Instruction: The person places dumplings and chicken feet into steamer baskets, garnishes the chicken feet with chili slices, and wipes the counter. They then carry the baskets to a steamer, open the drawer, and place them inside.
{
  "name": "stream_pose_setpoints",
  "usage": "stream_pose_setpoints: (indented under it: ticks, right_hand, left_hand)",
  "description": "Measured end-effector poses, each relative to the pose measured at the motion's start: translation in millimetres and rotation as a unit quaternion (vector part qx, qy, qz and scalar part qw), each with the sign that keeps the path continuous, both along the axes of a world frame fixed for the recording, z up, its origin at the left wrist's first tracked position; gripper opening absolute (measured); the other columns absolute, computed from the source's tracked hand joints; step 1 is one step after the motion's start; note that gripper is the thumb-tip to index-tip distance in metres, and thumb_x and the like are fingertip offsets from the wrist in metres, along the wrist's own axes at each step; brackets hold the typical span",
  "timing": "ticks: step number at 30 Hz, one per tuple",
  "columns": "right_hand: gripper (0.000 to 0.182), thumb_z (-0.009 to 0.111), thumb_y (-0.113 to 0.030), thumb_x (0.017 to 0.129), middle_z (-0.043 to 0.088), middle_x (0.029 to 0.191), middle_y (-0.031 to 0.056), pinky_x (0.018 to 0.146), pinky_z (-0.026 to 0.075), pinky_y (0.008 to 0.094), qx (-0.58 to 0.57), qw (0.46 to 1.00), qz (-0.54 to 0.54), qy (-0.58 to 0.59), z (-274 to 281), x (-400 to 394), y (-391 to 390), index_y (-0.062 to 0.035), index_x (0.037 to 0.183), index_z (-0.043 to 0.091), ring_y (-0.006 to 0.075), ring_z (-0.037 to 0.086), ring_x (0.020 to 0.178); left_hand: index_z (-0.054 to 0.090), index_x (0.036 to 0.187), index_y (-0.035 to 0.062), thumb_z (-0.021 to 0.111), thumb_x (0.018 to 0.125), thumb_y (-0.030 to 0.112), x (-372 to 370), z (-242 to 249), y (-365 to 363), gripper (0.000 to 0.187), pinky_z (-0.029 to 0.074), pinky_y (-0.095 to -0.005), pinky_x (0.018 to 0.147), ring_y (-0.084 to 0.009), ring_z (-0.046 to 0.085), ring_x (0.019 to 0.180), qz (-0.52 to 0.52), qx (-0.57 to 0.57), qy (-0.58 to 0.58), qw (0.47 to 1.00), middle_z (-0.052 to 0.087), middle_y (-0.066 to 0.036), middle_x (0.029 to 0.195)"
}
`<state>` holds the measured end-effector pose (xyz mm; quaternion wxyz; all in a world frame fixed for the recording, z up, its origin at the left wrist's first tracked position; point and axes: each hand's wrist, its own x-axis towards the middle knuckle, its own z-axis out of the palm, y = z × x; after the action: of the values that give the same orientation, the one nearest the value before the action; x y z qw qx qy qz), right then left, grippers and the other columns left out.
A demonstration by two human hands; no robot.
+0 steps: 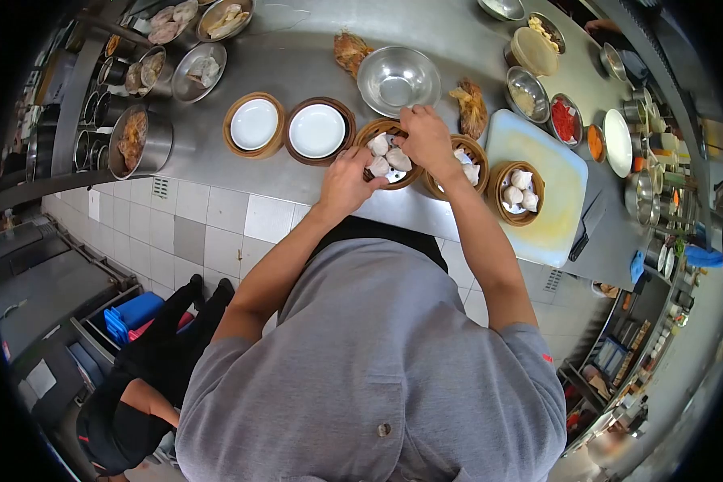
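Observation:
A round bamboo steamer basket (388,127) holding several pale dumplings (398,159) sits at the table's front edge. My left hand (348,181) is curled over its left side, fingertips close to the dumplings and thumb at the near rim. On the far right rim, my right hand (427,138) is closed, thumb inside the basket and fingers along the edge. My right wrist partly covers a second dumpling basket (479,153). Further right is a third basket (498,195) of dumplings. To the left, two bamboo baskets hold a white dish (254,124) and another white dish (316,131).
A steel bowl (399,80) stands behind the baskets, between two brown food bundles. At right are a cutting board (530,140), a knife (586,225) and several ingredient bowls. Steel pots (159,145) stand at left. A person in black (149,386) is at lower left.

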<state>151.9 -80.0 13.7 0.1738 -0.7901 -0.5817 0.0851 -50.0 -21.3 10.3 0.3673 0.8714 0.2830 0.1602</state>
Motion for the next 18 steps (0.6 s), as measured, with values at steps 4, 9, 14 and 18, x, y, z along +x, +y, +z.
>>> stream_pose_setpoints:
  ticks: [4, 9, 14, 18]
  right_hand:
    - [0.037, 0.085, -0.013, 0.067, 0.067, 0.101, 0.0154, 0.087, 0.055, 0.0437, -0.015, 1.0, 0.001, -0.027, 3, -4, 4, -0.0022, 0.098, 0.066, 0.0334, 0.064, 0.103]
    - [0.031, 0.085, -0.015, 0.07, 0.066, 0.095, 0.0137, 0.084, 0.053, 0.0458, 0.017, 0.999, -0.016, -0.026, -3, -5, 4, -0.0035, 0.09, 0.063, 0.035, 0.063, 0.1]
    - [0.031, 0.082, -0.012, 0.07, 0.068, 0.1, 0.0152, 0.084, 0.057, 0.0442, -0.012, 0.999, -0.023, -0.03, -1, -4, 4, -0.0028, 0.096, 0.067, 0.0329, 0.065, 0.102]
    - [0.027, 0.078, -0.01, 0.072, 0.068, 0.099, 0.0157, 0.084, 0.056, 0.0449, 0.023, 0.999, -0.038, -0.021, -5, -5, 1, -0.0022, 0.095, 0.067, 0.0353, 0.065, 0.101]
  left_hand:
    - [0.061, 0.09, 0.0006, 0.089, 0.07, 0.019, -5, -4, -1, 0.04, 0.051, -0.0435, 0.074, -0.0354, 0.062, 0.084, -0.002, 0.024, -0.051, 0.998, 0.061, -0.014, 0.09]
    - [0.062, 0.092, 0.0003, 0.089, 0.071, 0.017, -12, -10, 5, 0.037, 0.052, -0.0401, 0.073, -0.0306, 0.063, 0.083, -0.011, 0.005, -0.058, 0.998, 0.061, -0.013, 0.091]
    - [0.063, 0.094, -0.0004, 0.088, 0.072, 0.014, -12, -12, 9, 0.037, 0.053, -0.0387, 0.073, -0.0288, 0.063, 0.082, -0.02, -0.003, -0.073, 0.997, 0.062, -0.013, 0.092]
    - [0.063, 0.095, -0.0007, 0.088, 0.072, 0.013, -12, -7, 11, 0.037, 0.054, -0.0372, 0.073, -0.0282, 0.064, 0.083, -0.037, -0.005, -0.073, 0.997, 0.063, -0.013, 0.094]
